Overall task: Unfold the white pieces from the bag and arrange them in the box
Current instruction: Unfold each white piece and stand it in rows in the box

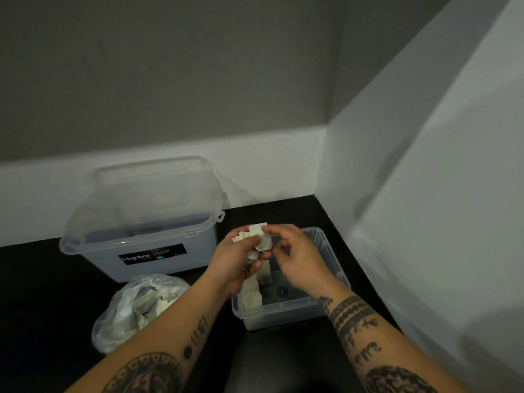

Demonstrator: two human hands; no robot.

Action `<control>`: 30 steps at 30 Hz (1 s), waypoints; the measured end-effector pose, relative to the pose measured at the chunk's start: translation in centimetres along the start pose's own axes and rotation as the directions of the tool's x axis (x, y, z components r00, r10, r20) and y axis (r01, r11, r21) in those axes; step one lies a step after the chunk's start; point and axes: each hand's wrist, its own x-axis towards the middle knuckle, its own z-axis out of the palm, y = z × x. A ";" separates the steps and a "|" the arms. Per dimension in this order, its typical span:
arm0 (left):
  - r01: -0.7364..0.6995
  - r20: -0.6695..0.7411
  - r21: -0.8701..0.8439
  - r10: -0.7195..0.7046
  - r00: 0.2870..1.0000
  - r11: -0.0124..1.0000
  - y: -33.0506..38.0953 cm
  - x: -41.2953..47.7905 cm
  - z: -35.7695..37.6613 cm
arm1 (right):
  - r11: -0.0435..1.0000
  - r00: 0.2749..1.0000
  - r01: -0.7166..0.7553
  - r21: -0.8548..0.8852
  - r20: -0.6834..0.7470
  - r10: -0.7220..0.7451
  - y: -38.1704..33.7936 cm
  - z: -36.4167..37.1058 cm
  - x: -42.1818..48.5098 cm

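Observation:
My left hand (235, 260) grips a bunch of folded white pieces (258, 236) above the small clear box (283, 314). My right hand (295, 255) pinches the top piece of that bunch with thumb and fingers. Inside the box a few flat white pieces (251, 295) lie along its left side; part of the box is hidden by my hands. A clear plastic bag (124, 310) holding several more white pieces (151, 304) sits on the dark surface to the left of the box, under my left forearm.
A large clear storage tub (147, 259) with a black label and its lid on stands behind the bag, against the wall. A white wall corner closes off the right side. The dark tabletop (37, 293) runs to the left.

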 end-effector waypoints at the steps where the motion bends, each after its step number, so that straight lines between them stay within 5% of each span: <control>1: 0.017 0.009 0.017 -0.017 1.000 1.000 -0.2 0.0 -0.1 | 0.998 0.999 0.042 -0.046 -0.011 -0.042 0.7 0.2 -0.2; 9: -0.039 0.068 0.134 0.030 0.997 0.990 -1.4 0.0 -0.8 | 0.987 0.987 0.129 -0.098 -0.089 -0.138 2.9 0.8 -0.4; 19: -0.307 0.034 0.343 0.315 0.948 0.888 -2.9 -1.1 0.3 | 0.997 0.987 0.068 0.028 -0.150 -0.063 3.3 0.7 0.0; 30: -0.296 0.008 0.513 0.340 0.940 0.806 -2.8 -0.7 0.7 | 0.994 0.980 0.061 0.086 -0.192 -0.043 3.3 0.5 0.1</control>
